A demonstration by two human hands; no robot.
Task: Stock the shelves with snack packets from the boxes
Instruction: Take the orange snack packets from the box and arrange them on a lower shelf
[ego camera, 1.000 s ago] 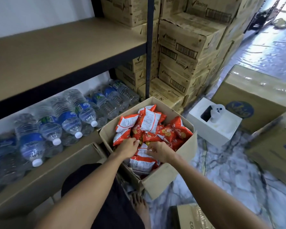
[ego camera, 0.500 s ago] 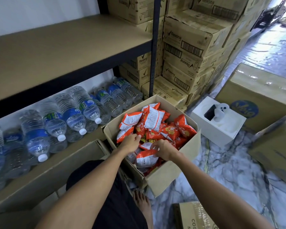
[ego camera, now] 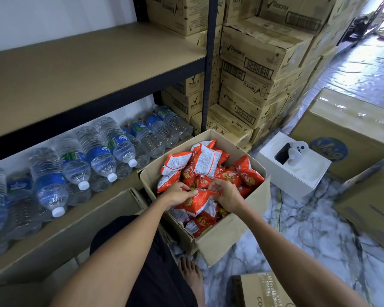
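Note:
An open cardboard box [ego camera: 231, 235] on the floor holds several orange and white snack packets [ego camera: 206, 162]. My left hand [ego camera: 177, 193] and my right hand [ego camera: 227, 194] both grip the top edge of one orange snack packet [ego camera: 197, 202] at the near side of the box. The packet is lifted a little above the others. A bare tan shelf board [ego camera: 75, 69] runs above to the left.
Water bottles [ego camera: 93, 156] lie in a row on the lower shelf. A black shelf post [ego camera: 210, 63] stands behind the box. Stacked cartons [ego camera: 259, 69] fill the back. A white box [ego camera: 293, 165] and brown cartons [ego camera: 350, 134] stand right on the marble floor.
Both hands have closed on one orange packet and raised it slightly out of the pile. The camera has shifted a little.

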